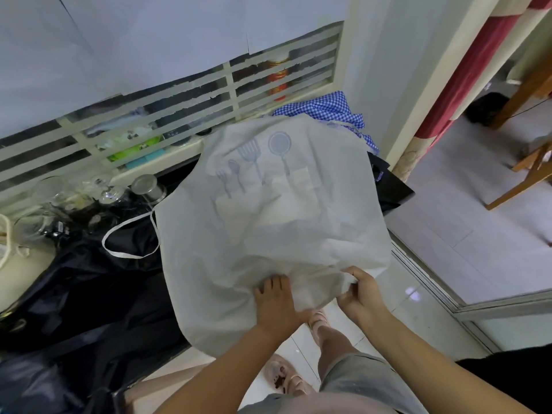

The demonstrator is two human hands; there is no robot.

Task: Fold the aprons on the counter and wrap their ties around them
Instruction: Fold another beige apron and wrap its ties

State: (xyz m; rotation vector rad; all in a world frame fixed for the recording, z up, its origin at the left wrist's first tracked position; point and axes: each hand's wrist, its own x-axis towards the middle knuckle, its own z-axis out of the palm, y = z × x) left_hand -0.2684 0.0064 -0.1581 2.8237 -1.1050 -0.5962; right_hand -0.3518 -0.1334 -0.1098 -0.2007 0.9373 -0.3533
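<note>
A pale grey apron [268, 222] printed with kitchen utensils lies spread over the counter, its near edge hanging past the counter front. Its white tie [125, 237] loops out on the left over dark cloth. My left hand [276, 300] lies flat on the apron's near edge, fingers spread. My right hand [360, 289] pinches a bunched fold of the same edge between thumb and fingers. A black apron [74, 294] lies crumpled on the counter to the left. A blue checked apron [325, 110] sits at the far right, partly under the grey one.
Glass jars [98, 194] and a steel cup [149, 188] stand at the counter's back left, below a slatted window. A cream cloth [27, 264] lies at the far left. A wall post [418, 100] and a doorway with wooden chair legs [528, 174] are on the right.
</note>
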